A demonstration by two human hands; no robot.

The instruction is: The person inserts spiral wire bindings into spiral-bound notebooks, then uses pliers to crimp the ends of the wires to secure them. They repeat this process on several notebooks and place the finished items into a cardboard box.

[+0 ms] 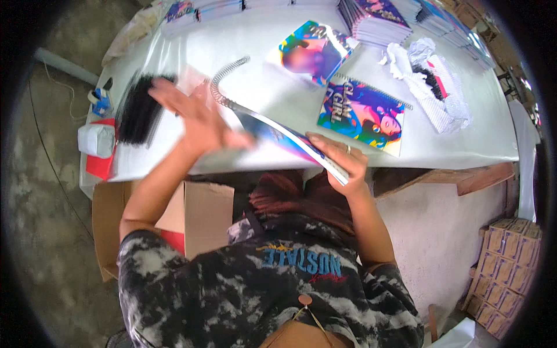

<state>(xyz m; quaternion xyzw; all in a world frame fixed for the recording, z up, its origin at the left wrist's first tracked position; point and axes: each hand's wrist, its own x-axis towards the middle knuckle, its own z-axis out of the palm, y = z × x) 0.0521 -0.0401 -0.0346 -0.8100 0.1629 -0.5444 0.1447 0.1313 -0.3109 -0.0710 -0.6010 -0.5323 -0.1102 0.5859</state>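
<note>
My right hand [342,159] grips a thin notebook [290,136] by its near end, and the notebook stands tilted on edge above the table. From its far left end a dark spiral coil [219,87] sticks out, curving up and away. My left hand [200,119] is beside that coil, smeared by motion, with its fingers stretched out and nothing seen in them. Just left of it lies a pile of black spiral coils [136,113]. A spiral-bound notebook [362,116] with a colourful cover rests to the right, and another colourful notebook [313,52] lies farther back.
Stacks of notebooks [380,23] line the far side of the white table [464,145]. Crumpled white wrapping [449,113] holding black coils sits at right. At the left edge are a blue tape dispenser [100,103] and a white package [97,141]. An open cardboard box [206,217] stands below.
</note>
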